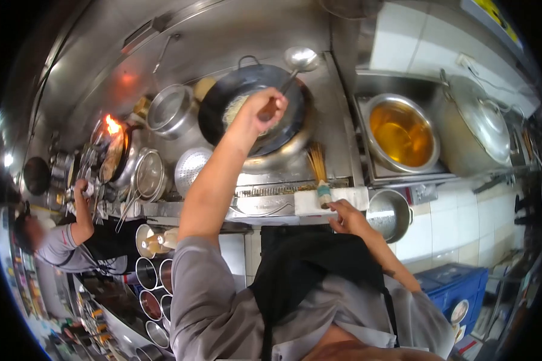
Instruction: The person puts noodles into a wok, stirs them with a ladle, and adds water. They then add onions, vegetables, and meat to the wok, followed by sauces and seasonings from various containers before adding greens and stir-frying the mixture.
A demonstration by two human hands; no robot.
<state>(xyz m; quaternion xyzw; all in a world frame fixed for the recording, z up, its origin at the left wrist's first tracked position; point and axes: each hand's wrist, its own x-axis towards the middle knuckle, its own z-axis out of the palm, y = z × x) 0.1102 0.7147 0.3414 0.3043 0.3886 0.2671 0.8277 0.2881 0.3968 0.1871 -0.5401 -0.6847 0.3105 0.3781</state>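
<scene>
My left hand (pixel 265 110) is closed round the handle of a metal ladle (pixel 301 59), above a black wok (pixel 220 111). The ladle's bowl is off the wok's far right edge. Pale, noodle-like food (pixel 233 111) lies in the wok, partly hidden by my hand and forearm. At the counter's front edge, my right hand (pixel 348 218) has its fingers apart, with the fingertips at the handle end of a bristle brush (pixel 319 171). The brush lies partly on a folded white cloth (pixel 305 203).
A bowl of amber liquid (pixel 402 132) and a large lidded pot (pixel 479 120) stand right. Strainers (pixel 149 174), a perforated skimmer (pixel 191 171) and metal bowls (pixel 170 111) are left. Another person (pixel 72 240) works beside a flaming pan (pixel 115 153). An empty pot (pixel 388 215) is near my right hand.
</scene>
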